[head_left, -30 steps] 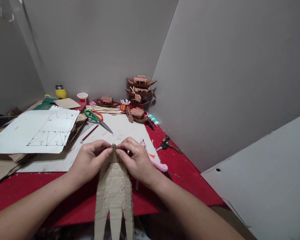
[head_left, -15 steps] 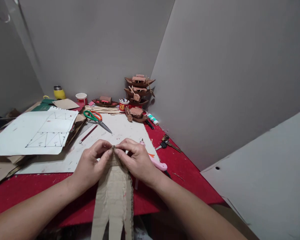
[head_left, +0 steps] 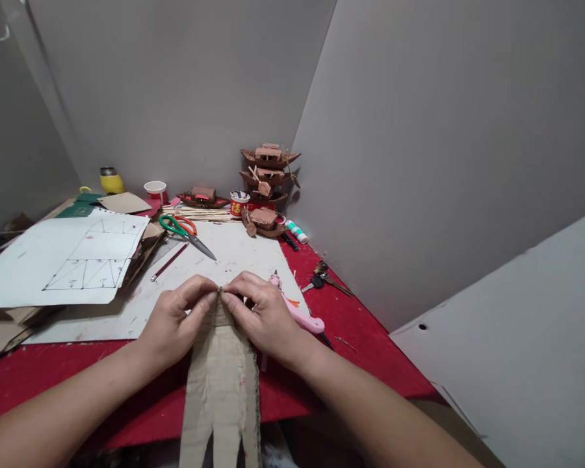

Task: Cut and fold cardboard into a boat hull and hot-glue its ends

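A long piece of corrugated cardboard hangs toward me over the table's front edge, its lower end split into strips. Both hands pinch its narrow far end, fingertips almost meeting. My left hand is closed on the left side of that end, and my right hand on the right side. The fingers hide most of the pinched edge. Just beyond the right hand lies a pink glue gun, partly covered by it. Green and orange scissors and a dark red pencil rest farther off on the white board.
At left, a sheet with a truss drawing tops a cardboard pile. Stacked model boats, a paper cup, thin sticks and a yellow jar stand at the back. Keys lie on the red cloth at right.
The view has shifted slightly. Both hands keep their pinch on the cardboard's far end, which looks bent a little flatter between the fingertips.
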